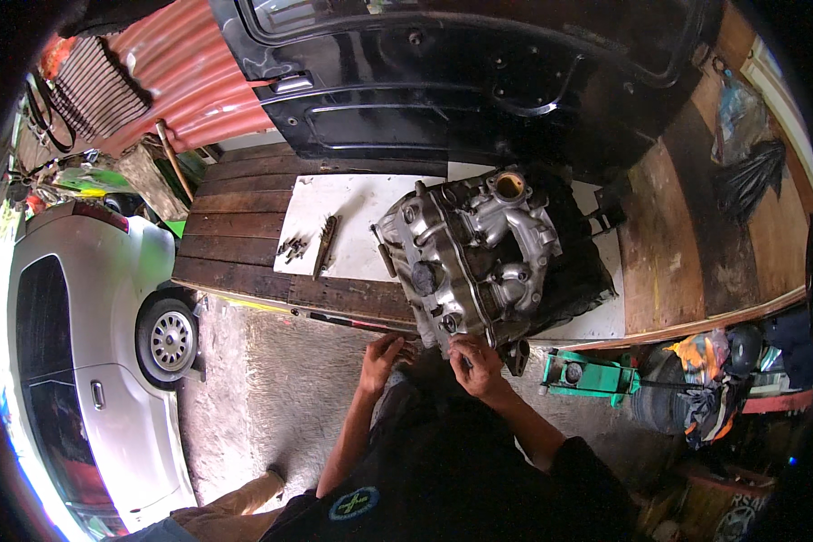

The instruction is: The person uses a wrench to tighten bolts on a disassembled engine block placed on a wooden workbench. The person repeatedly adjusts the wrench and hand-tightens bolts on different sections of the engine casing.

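A greasy metal engine cylinder head [452, 235] with its curved intake manifold [519, 230] lies on the bench, partly on a black cloth [578, 271]. On its near side rests a grey wad [425, 278], perhaps a rag. At the bench's front edge, my left hand [384, 359] has its fingers curled together, left of the engine part. My right hand [474, 366] is closed against the near end of the cylinder head. Whatever either hand grips is too small or hidden to make out. Several small bolts [294, 246] and a slim dark tool [326, 244] lie on a white board [361, 203].
Behind the wooden bench [235, 217] stands a black vehicle door panel [406, 81]. A silver car [108, 361] is parked on the left. Below the bench at right sit a green floor jack [592, 375] and a tyre [659, 397]. A person's leg [235, 499] shows at lower left.
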The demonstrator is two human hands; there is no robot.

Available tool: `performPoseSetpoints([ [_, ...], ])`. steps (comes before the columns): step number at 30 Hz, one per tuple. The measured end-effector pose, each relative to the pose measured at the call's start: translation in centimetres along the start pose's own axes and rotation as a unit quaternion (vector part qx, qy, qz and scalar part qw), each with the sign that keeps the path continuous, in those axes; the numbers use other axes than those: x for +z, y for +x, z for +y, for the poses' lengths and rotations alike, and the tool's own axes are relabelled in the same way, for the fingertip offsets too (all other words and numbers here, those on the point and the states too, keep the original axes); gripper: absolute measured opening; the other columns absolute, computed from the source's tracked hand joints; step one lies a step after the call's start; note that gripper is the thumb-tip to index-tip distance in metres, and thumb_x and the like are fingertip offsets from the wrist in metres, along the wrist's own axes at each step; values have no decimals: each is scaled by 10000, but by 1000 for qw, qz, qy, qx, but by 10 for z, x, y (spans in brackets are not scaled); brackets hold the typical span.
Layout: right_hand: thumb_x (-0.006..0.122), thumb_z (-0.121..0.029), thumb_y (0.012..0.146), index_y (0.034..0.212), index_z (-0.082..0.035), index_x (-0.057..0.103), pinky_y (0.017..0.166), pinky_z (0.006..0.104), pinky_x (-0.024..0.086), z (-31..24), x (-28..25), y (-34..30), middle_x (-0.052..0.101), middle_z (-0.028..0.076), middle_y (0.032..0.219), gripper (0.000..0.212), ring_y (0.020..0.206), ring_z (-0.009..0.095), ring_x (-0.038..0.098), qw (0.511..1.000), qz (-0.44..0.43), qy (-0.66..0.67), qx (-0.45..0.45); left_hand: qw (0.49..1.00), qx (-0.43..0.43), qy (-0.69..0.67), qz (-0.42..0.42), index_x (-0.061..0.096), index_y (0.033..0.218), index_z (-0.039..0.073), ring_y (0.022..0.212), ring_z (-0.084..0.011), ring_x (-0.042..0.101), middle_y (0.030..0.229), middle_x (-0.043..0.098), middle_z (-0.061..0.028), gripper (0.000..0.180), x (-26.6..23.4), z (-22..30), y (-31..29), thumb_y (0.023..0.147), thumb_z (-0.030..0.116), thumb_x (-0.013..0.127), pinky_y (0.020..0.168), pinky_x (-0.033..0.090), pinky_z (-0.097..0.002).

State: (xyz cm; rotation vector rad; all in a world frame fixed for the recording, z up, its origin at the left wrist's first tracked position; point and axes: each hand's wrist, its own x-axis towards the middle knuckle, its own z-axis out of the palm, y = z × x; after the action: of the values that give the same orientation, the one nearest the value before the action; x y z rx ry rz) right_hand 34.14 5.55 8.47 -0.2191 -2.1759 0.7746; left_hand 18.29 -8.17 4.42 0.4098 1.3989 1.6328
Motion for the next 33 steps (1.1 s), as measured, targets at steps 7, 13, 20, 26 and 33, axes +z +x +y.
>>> performPoseSetpoints([
  [7,581,21,849,1017,-24,520,659,380,513,12,4,-6,625,143,901,185,767,307,639,1000,7,15,4,996,1,66,52,612,1056,-75,778,-182,642,877,668,-121,255,16,20,0,949,140,527,678,514,-312],
  [13,526,-36,919,1029,-17,499,624,394,500,8,8,38,615,160,826,115,737,327,643,997,-16,-12,74,998,12,7,54,610,1054,-78,791,-196,645,884,667,-122,254,11,6,12,951,139,528,693,519,-315],
  [20,533,-35,911,1059,0,481,722,422,495,17,15,91,595,203,931,160,857,390,616,992,-61,-12,108,999,16,-10,33,604,1015,-67,788,-201,642,891,664,-140,232,10,5,17,949,139,519,729,513,-324],
  [26,565,-48,893,1103,11,504,744,439,484,30,33,100,566,214,960,227,840,403,579,992,-52,-58,103,999,25,28,29,614,1072,-70,780,-190,644,885,664,-136,266,17,2,18,966,137,484,707,522,-306],
  [33,615,-128,883,1031,29,572,738,433,491,49,45,93,616,231,916,220,863,404,605,987,-82,-25,134,998,32,-26,37,600,1080,-86,793,-212,646,902,661,-148,277,25,-8,17,955,141,504,724,524,-339],
])
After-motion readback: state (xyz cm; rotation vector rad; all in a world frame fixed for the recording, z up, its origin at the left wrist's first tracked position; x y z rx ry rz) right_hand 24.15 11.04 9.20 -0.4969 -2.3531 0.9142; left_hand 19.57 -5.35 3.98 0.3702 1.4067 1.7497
